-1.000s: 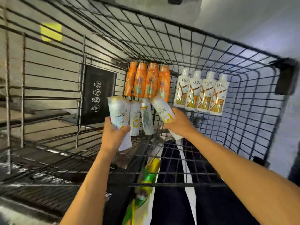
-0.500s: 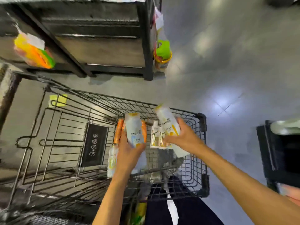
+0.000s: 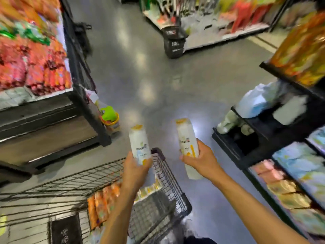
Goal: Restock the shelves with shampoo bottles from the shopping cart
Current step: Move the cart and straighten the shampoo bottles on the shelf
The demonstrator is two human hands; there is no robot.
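Fingers (image 3: pixel 200 146) of the right hand (image 3: pixel 202 160) curl round the lower half of a white, yellow-capped right bottle (image 3: pixel 186 138), thumb on its near side. The bottle is held off the floor (image 3: pixel 158 85), to the right of the cart (image 3: pixel 176 184), with its cap pointing away from the person. The left hand (image 3: pixel 135 169) grips a matching left bottle (image 3: pixel 139 145) near its base, also cap-away, above the cart's far corner. The two bottles are apart and roughly level with each other.

Inside the cart, orange bottles (image 3: pixel 102 205) lie in a row, with paler bottles (image 3: pixel 146 190) just beside them, too blurred to read. A black plate (image 3: pixel 65 229) hangs on the cart's near wall.

On the left stands a shelf (image 3: pixel 84 95) stacked with red packets (image 3: pixel 35 67); a green and yellow bucket (image 3: pixel 110 118) sits at its foot. On the right is a dark rack (image 3: pixel 246 155) holding blurred goods. Farther down the aisle a black basket (image 3: pixel 173 42) stands on the floor.
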